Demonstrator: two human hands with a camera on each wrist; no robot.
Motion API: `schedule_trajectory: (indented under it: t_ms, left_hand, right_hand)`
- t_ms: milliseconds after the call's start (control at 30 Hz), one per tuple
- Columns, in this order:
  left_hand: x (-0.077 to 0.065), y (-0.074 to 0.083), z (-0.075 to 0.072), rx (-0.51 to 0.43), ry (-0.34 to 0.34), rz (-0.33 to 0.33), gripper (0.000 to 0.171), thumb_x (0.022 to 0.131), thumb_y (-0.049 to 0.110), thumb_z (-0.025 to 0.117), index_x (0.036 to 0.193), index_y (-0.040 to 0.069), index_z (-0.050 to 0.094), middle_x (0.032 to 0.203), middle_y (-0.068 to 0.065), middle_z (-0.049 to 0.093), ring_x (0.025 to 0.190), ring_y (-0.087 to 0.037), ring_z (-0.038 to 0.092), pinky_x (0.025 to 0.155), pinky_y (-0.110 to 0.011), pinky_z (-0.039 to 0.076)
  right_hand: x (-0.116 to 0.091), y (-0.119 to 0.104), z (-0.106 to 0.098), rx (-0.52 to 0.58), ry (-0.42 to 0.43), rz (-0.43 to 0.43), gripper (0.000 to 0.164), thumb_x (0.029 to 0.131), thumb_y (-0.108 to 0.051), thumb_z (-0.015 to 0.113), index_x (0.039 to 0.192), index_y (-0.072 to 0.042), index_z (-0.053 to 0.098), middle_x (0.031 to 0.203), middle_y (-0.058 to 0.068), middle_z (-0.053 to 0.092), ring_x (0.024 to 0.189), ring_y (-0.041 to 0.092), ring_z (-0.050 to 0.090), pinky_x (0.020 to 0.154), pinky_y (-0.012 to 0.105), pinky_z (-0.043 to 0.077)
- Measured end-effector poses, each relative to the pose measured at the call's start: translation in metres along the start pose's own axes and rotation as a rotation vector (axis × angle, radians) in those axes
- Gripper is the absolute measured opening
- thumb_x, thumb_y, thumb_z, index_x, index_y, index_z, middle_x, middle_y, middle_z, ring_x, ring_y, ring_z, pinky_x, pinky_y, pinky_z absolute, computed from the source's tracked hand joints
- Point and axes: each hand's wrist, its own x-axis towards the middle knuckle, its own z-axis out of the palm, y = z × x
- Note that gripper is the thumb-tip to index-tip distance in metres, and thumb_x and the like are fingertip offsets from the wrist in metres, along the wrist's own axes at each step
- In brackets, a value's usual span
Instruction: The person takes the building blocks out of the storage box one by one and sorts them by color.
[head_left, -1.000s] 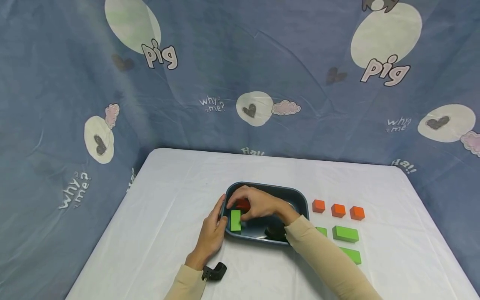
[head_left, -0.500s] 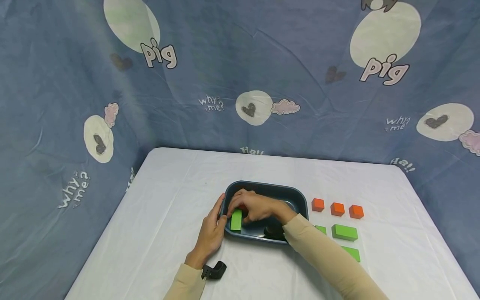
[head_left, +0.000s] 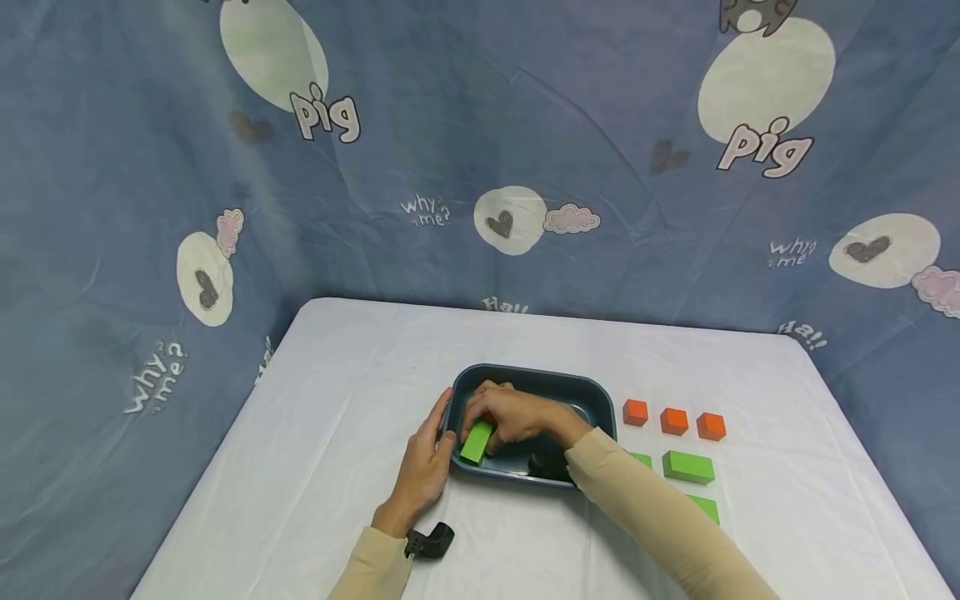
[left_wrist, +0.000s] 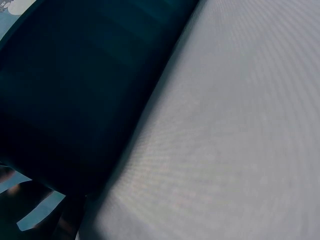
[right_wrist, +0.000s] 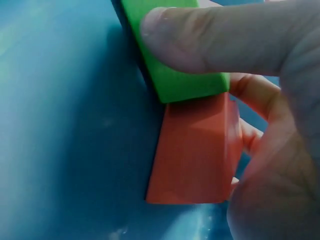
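Observation:
A dark blue tub [head_left: 592,392] sits mid-table. My right hand [head_left: 504,414] reaches into its left end. There the thumb [right_wrist: 210,40] pinches a green block [head_left: 476,440] that lies tilted against an orange-red block [right_wrist: 195,155], with my fingers behind both. In the right wrist view the green block [right_wrist: 172,75] rests on top of the orange-red one, above the tub floor [right_wrist: 65,125]. My left hand [head_left: 426,461] rests with straight fingers against the tub's outer left wall [left_wrist: 75,100].
Right of the tub, three orange cubes [head_left: 674,421] stand in a row on the white tablecloth [head_left: 337,400]. Green blocks [head_left: 687,467] lie below them, partly behind my right sleeve. Blue patterned cloth walls the back and sides.
My right hand sank lower into the tub with the orange-red block, which is now hidden in the head view. The green block turned from straight to tilted. My left hand stayed put.

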Motion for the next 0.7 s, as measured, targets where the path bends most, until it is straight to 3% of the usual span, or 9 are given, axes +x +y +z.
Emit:
schedule_trajectory:
  t_ms: [167, 300, 467, 700]
  left_hand:
    - [0.000, -0.001, 0.000, 0.010, -0.002, -0.010, 0.061, 0.101, 0.004, 0.050, 0.160, 0.006, 0.033, 0.151, -0.022, 0.048, 0.125, -0.034, 0.059, 0.103, -0.056, 0.045]
    - [-0.001, 0.000, 0.002, 0.005, -0.013, -0.016, 0.063, 0.099, 0.001, 0.050, 0.160, 0.005, 0.032, 0.152, -0.021, 0.046, 0.123, -0.033, 0.059, 0.100, -0.055, 0.047]
    - [-0.001, 0.000, 0.003, 0.013, -0.003, -0.003, 0.061, 0.101, 0.005, 0.052, 0.159, 0.006, 0.033, 0.150, -0.022, 0.049, 0.122, -0.033, 0.060, 0.100, -0.055, 0.047]
    - [0.000, 0.000, 0.002, 0.018, 0.016, 0.017, 0.057, 0.104, 0.009, 0.051, 0.159, 0.005, 0.035, 0.151, -0.022, 0.048, 0.128, -0.035, 0.056, 0.105, -0.057, 0.043]
  right_hand:
    - [-0.001, -0.003, -0.005, 0.024, 0.013, -0.007, 0.043, 0.073, -0.002, 0.088, 0.107, -0.025, 0.079, 0.112, -0.021, 0.066, 0.117, 0.012, 0.045, 0.100, 0.043, 0.033]
    - [-0.004, -0.004, -0.007, 0.029, 0.011, 0.000, 0.043, 0.074, -0.001, 0.088, 0.108, -0.027, 0.079, 0.111, -0.023, 0.065, 0.117, 0.011, 0.046, 0.103, 0.039, 0.036]
    - [-0.011, -0.006, -0.014, 0.062, 0.042, -0.017, 0.041, 0.076, -0.002, 0.087, 0.109, -0.026, 0.079, 0.110, -0.021, 0.066, 0.116, 0.011, 0.048, 0.098, 0.032, 0.043]
    - [-0.019, -0.008, -0.027, 0.101, 0.097, -0.064, 0.039, 0.078, 0.000, 0.084, 0.112, -0.018, 0.078, 0.108, -0.012, 0.067, 0.108, 0.012, 0.055, 0.092, 0.034, 0.049]
